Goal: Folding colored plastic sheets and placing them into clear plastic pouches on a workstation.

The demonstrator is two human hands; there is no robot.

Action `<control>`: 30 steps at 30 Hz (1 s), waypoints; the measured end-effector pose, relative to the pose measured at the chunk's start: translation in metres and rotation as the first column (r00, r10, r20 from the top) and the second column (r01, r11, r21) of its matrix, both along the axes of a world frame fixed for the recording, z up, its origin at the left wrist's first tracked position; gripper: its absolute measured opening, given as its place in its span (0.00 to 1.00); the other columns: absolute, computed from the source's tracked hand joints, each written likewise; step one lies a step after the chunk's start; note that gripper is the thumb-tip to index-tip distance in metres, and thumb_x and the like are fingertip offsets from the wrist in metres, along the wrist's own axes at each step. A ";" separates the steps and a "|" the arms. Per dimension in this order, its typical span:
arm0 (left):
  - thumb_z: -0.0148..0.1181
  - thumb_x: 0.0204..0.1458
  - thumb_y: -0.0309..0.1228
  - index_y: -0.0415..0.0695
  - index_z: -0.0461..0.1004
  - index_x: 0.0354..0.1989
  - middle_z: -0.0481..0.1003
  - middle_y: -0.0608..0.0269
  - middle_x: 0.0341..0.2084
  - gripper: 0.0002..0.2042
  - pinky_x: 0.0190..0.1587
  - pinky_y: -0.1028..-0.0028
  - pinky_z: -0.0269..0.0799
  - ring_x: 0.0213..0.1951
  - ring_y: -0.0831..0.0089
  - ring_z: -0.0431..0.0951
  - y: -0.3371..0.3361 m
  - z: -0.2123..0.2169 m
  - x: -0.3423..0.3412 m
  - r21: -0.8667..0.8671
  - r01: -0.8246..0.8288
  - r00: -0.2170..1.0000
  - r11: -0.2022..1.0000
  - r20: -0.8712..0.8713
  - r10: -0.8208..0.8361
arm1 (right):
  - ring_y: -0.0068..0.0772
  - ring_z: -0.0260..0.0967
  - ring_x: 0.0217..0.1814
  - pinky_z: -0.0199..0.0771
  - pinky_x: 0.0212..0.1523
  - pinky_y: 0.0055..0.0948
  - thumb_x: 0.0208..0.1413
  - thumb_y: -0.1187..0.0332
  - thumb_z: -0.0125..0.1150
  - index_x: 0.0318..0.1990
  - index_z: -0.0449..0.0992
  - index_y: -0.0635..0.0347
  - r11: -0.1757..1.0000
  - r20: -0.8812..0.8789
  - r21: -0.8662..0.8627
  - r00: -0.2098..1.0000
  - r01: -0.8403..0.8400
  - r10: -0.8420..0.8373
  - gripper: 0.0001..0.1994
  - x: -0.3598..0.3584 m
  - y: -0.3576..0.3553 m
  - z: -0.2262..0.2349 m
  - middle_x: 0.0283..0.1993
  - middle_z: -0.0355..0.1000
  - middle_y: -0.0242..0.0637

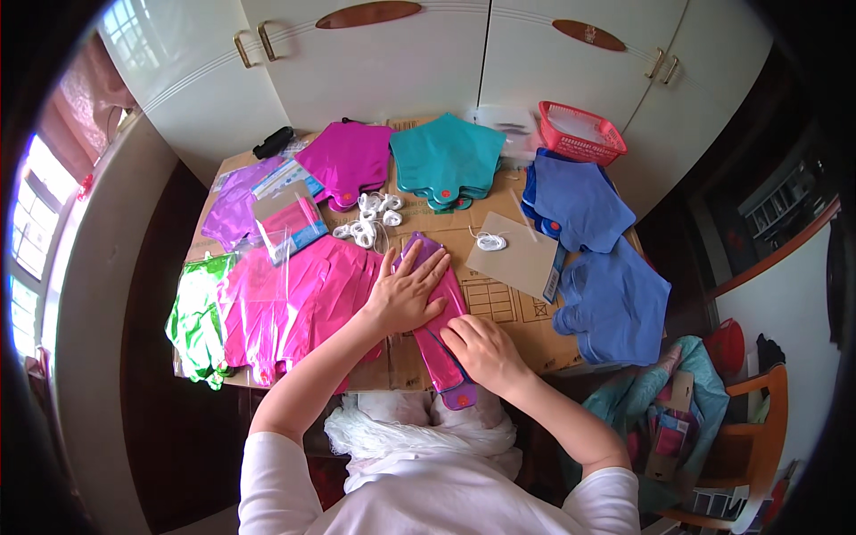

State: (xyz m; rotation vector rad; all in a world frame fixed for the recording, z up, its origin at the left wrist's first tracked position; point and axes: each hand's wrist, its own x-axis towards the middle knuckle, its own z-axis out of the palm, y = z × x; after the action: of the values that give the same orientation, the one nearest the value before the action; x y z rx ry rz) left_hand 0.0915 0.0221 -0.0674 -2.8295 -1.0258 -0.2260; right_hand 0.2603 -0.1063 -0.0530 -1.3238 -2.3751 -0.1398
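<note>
A long folded strip of pink and purple foil balloons (435,357) lies lengthwise in front of me, its near tail with a red dot reaching past the table edge. My left hand (403,292) presses flat on its upper part, fingers stretched out and slightly apart. Lower down, my right hand (486,349) has its fingers curled and pressed together at the strip's right edge, gripping it. Pink foil balloons (312,299) spread to the left of the strip. Just beyond my left hand sit several small coils of white string (364,232).
Stacks of magenta (343,160), teal (446,156) and blue foil balloons (584,201) line the cardboard-covered table. A square card (517,259) carries another string coil. Green foil (201,308) lies far left, a red basket (580,134) far right. A wooden chair (762,428) holds a bag.
</note>
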 end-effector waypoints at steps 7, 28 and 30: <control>0.62 0.49 0.41 0.39 0.53 0.65 0.53 0.47 0.65 0.38 0.64 0.55 0.53 0.66 0.52 0.52 0.015 0.027 -0.017 -0.004 -0.338 0.926 0.941 0.177 0.333 | 0.33 0.66 0.53 0.71 0.52 0.29 0.50 0.70 0.52 0.46 0.74 0.60 0.998 -0.023 0.055 0.999 -0.040 0.041 0.15 0.000 0.001 -0.001 0.46 0.70 0.36; 0.68 0.36 0.44 0.38 0.79 0.25 0.78 0.52 0.21 0.18 0.34 0.63 0.75 0.28 0.60 0.80 -0.024 0.039 -0.019 -0.746 -0.332 0.848 0.577 0.031 0.528 | 0.35 0.66 0.54 0.69 0.55 0.32 0.50 0.71 0.51 0.45 0.74 0.62 0.998 -0.075 0.029 0.996 -0.053 0.055 0.14 0.002 0.001 -0.004 0.47 0.70 0.38; 0.67 0.35 0.45 0.40 0.79 0.26 0.78 0.50 0.23 0.18 0.36 0.61 0.74 0.31 0.56 0.80 -0.032 0.038 -0.017 -0.722 -0.339 0.842 0.603 0.052 0.537 | 0.34 0.66 0.54 0.69 0.55 0.32 0.50 0.70 0.52 0.44 0.75 0.61 0.998 -0.083 0.034 0.995 -0.058 0.061 0.14 0.002 0.002 -0.004 0.47 0.70 0.38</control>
State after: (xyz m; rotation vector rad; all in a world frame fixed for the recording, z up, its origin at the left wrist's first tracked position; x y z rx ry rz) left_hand 0.0744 -0.0095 -0.0294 -3.0296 -2.2706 -0.1990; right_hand 0.2623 -0.1047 -0.0568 -1.2194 -2.3291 -0.1017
